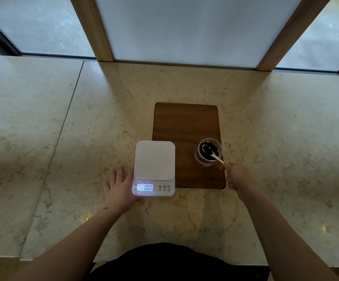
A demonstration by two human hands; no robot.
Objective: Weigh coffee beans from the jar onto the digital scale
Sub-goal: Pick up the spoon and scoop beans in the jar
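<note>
Currently scooping: right hand [240, 176] fingers pinch spoon [212, 152] in jar [210, 152]; left hand [121, 186] flat, released, beside zeroed scale [154, 159]. Next: carry beans left, level.

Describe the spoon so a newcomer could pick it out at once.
Start at the dark wooden board set into the pale stone counter. On its near right corner stands a glass jar of dark coffee beans. The spoon leans inside, its handle in the right hand: small and white against black beans.
</note>
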